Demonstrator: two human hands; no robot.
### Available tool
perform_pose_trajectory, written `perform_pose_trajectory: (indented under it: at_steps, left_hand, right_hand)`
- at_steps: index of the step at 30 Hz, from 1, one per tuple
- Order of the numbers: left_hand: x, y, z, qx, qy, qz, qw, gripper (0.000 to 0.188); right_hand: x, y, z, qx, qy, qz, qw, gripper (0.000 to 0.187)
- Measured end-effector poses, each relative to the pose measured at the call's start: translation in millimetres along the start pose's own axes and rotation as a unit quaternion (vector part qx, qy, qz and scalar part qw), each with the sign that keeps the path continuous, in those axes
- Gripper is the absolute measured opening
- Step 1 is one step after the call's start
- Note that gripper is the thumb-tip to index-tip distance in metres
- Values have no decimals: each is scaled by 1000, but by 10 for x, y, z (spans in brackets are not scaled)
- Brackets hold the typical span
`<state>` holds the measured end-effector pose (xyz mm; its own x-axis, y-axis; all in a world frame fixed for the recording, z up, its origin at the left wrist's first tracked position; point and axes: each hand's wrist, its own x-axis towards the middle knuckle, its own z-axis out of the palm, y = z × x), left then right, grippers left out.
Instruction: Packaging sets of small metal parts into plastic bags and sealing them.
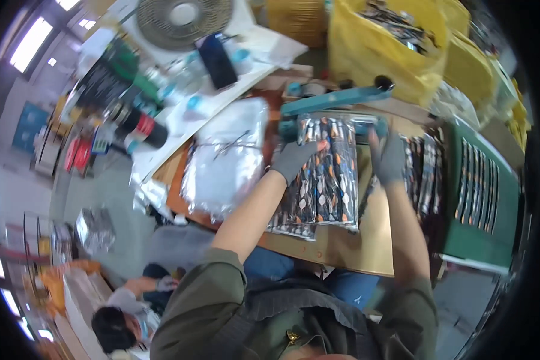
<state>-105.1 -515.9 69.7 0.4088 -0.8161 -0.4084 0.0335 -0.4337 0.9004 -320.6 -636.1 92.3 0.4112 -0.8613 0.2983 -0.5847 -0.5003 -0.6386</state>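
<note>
A clear plastic bag (pixel 328 186) packed with long, slender dark pieces patterned in orange, white and blue lies in front of me. Its top end rests at a teal lever-armed bag sealer (pixel 336 101), whose arm is raised. My left hand (pixel 295 159), in a grey glove with bare fingertips, holds the bag at its upper left. My right hand (pixel 389 157), gloved alike, is just right of the bag beside the sealer, fingers stretched and apart. Another filled bag (pixel 294 230) lies partly under the first. What the slender pieces are, I cannot tell.
Flat clear bags (pixel 225 159) are stacked at the left. More patterned pieces (pixel 424 174) lie right of my right hand, and others on a green board (pixel 483 204). Behind stand a yellow sack (pixel 384 60), a fan (pixel 183 18) and a phone (pixel 217 62). A person (pixel 126 324) sits lower left.
</note>
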Motion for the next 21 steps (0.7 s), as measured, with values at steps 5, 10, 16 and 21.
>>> perform_pose_trajectory:
  at_steps: [5, 10, 16, 21]
  left_hand:
    - [-560, -82, -760, 236, 141, 199, 941, 35]
    - [-1097, -516, -1932, 402, 168, 241, 867, 29]
    - [-1018, -553, -2030, 208, 153, 244, 935, 27]
    - [-2038, 99, -622, -24, 28, 311, 950, 23]
  right_hand:
    - [-1499, 548, 33, -306, -107, -111, 939, 62]
    - [-1362, 322, -434, -185, 24, -109, 976, 49]
    - [-1599, -809, -364, 72, -76, -108, 989, 39]
    - [-1957, -1164, -424, 478, -193, 108, 850, 39]
